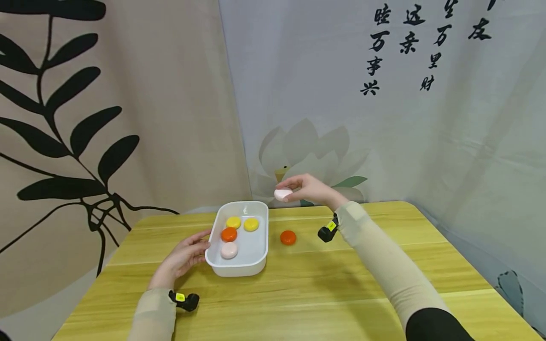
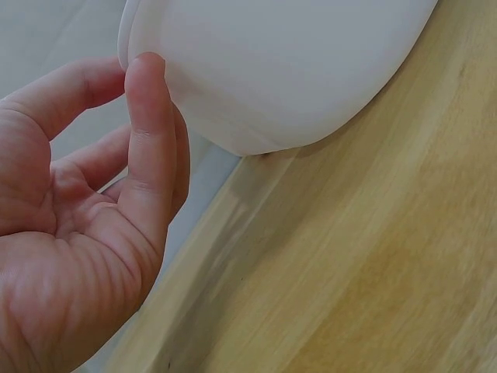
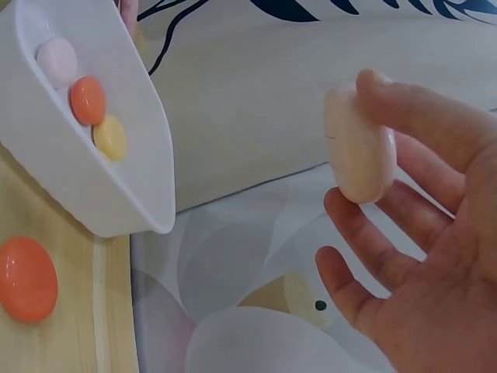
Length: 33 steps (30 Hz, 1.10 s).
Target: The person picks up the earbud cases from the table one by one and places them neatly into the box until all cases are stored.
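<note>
My right hand (image 1: 313, 189) pinches a smooth, pale pink rounded disc (image 3: 359, 144) between thumb and fingers. It is raised above the far table edge, right of the white plastic box (image 1: 237, 271). Two yellow discs (image 1: 251, 224), an orange disc (image 1: 229, 234) and another pale pink disc (image 1: 229, 250) lie inside the box. My left hand (image 1: 187, 255) is at the box's left side, where bent fingertips hold the rim in the left wrist view. A second orange disc (image 1: 287, 237) lies on the table, right of the box.
The wooden table (image 1: 264, 308) carries the box near its far edge. Behind it hangs a cloth backdrop (image 1: 183, 94) with printed leaves, a flower and dark writing. A small black camera (image 1: 328, 231) is strapped to the right wrist, and another (image 1: 185, 300) to the left.
</note>
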Tool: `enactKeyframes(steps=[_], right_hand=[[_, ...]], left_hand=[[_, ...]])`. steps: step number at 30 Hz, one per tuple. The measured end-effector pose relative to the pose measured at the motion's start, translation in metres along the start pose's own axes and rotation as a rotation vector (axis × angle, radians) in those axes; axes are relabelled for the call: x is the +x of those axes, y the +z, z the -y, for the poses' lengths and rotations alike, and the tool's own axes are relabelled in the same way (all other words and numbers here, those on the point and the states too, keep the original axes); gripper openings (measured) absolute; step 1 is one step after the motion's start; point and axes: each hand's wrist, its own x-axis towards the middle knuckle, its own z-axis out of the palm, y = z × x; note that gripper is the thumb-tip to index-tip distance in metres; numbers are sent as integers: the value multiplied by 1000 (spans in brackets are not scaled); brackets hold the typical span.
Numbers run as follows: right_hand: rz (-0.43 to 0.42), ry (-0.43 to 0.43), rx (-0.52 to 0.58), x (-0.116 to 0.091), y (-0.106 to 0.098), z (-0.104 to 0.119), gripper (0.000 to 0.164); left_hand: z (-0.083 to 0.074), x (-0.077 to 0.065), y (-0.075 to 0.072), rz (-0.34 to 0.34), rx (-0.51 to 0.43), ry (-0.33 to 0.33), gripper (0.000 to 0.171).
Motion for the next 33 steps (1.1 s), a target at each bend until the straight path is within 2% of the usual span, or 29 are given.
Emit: enactKeyframes(steps=[10,18,24,33], right_hand=[[24,-11,11,13,10,4,42],[41,-23,5,19,14,7,43],[50,-10,-28,25,17,8,42],[36,-17,-44,34,21,13,41]], left_hand=[[0,1,1,-1,-17,-11,62],[0,-1,0,17,-20,7,63],[1,-2,-1,10,-28,-4,62],[1,-2,-1,11,-10,1,62]])
